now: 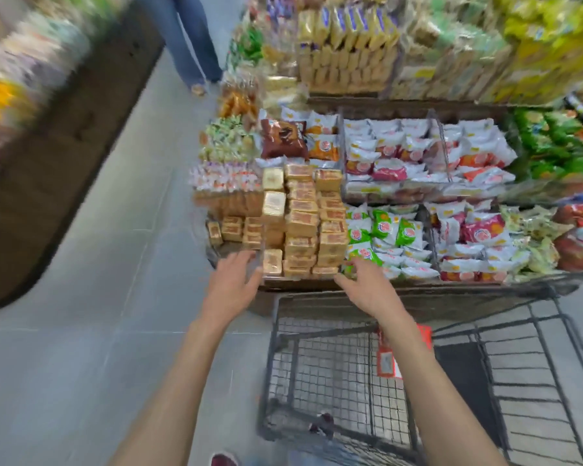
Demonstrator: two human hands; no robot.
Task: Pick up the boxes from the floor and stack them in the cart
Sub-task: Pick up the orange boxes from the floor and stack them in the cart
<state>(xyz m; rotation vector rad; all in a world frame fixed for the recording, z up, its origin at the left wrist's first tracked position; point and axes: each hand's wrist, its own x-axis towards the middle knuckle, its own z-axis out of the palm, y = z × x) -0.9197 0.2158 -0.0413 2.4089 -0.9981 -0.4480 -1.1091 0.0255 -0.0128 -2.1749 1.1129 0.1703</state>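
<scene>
Filling the front left corner of the low display shelf, the stacked golden-brown rectangular boxes (pixel 300 227) sit just beyond both hands. The left hand (pixel 233 280) and right hand (pixel 367 284) reach toward them, fingers spread, holding nothing. The black wire shopping cart (pixel 327 375) stands below the right arm on the grey tiled floor (pixel 115 264). White and red snack bags (pixel 418 153) fill the shelf's right side.

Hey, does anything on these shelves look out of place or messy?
A brown packet lies among white and orange packets in the upper bin, the only one of its colour there, so it looks misplaced. The tan boxes below are stacked neatly.
</scene>
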